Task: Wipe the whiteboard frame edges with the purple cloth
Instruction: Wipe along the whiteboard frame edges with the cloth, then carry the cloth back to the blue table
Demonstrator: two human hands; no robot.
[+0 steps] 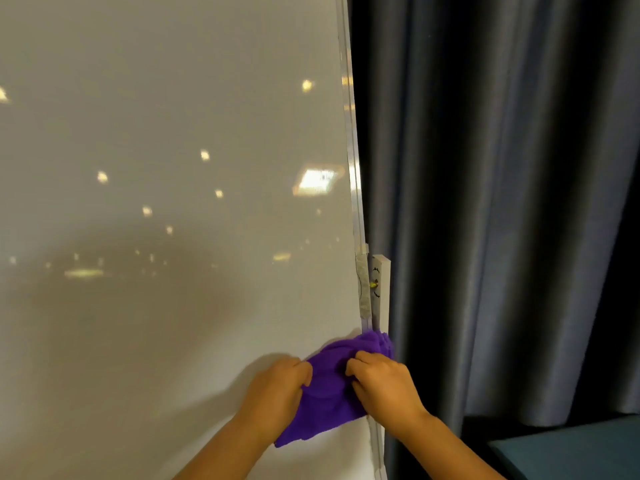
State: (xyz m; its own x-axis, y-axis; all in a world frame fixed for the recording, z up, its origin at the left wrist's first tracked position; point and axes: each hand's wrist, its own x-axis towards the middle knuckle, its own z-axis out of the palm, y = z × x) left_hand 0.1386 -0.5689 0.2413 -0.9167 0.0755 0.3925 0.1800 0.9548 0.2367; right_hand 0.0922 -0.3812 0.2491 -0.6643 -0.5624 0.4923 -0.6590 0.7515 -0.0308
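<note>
Purple terry cloth [332, 389], bunched between both our hands, presses against the silver metal frame edge [353, 188] on the white glossy whiteboard's [156, 168] right side. Our left hand [277, 389] pinches the cloth's near fold, fingers [304, 370] curled shut on the fabric; our right hand [381, 386] does the same, fingers [356, 367] clamped on the bunch just below the frame. Above the fingers, a taped grey patch [363, 282] and a white bracket [380, 289] sit on the frame. We judge the two-handed grip keeps the wad firm for rubbing along the narrow strip. Dark blue pleated curtain [502, 202] hangs beyond.
</note>
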